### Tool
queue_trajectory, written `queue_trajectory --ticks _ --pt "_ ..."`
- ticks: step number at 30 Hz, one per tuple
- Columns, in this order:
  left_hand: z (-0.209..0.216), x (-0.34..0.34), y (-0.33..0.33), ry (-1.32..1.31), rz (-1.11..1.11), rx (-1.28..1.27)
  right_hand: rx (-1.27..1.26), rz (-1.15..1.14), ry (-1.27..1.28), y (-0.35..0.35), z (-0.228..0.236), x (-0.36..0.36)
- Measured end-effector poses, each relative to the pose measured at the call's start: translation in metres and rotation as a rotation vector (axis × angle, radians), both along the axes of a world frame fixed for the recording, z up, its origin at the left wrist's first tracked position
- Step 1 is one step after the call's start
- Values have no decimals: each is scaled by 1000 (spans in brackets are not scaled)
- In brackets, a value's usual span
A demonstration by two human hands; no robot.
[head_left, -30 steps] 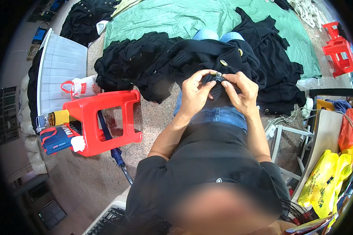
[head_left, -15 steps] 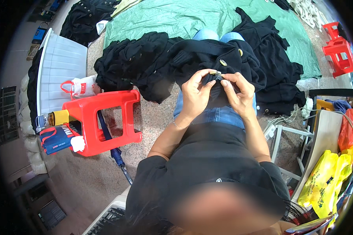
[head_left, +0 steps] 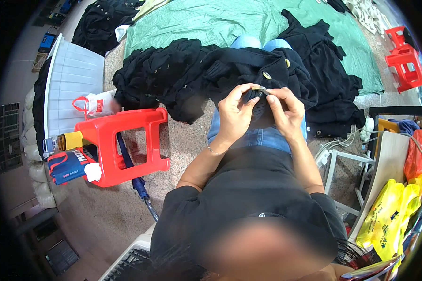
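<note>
A black knitted cardigan (head_left: 248, 61) with large pale buttons lies across my lap. My left hand (head_left: 235, 111) is closed on its edge, pinching the fabric beside one button (head_left: 259, 88). Close against that same button, the fingertips of my right hand (head_left: 289, 111) are pressed together. Something small and dark shows at those fingertips, too small to name. Farther up the cardigan's edge sit another button (head_left: 267, 75) and a third (head_left: 287, 62).
Black garments are heaped left (head_left: 159, 75) and right (head_left: 323, 65) on a green sheet (head_left: 197, 23). A red stool (head_left: 112, 126) holding a blue bag (head_left: 68, 166) stands at left, near a pale bin (head_left: 75, 65). At right are a table (head_left: 380, 173) and yellow bag (head_left: 389, 215).
The button between my hands has tilted slightly, and my right fingertips have shifted a little beside it. My left hand keeps its hold on the cardigan.
</note>
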State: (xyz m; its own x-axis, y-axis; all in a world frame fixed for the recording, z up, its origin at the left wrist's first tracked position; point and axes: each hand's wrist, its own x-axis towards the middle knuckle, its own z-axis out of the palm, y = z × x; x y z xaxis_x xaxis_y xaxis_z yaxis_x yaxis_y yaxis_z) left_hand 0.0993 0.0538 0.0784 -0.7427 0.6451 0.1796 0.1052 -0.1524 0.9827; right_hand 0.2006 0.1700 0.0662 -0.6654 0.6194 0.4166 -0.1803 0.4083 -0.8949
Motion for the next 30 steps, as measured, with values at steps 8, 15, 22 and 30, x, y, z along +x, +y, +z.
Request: queue_trajectory --ticks 8,15,22,30 --pt "-1 1 5 19 -23 25 -519 17 230 1 6 -6" --pt "29 2 -14 327 -655 -13 -208 -305 31 106 -27 105" --pt "-23 -39 -47 236 -59 -377 -78 -894 316 167 67 197" --pt "-83 -86 -42 345 284 -324 112 -26 -230 17 42 -3"
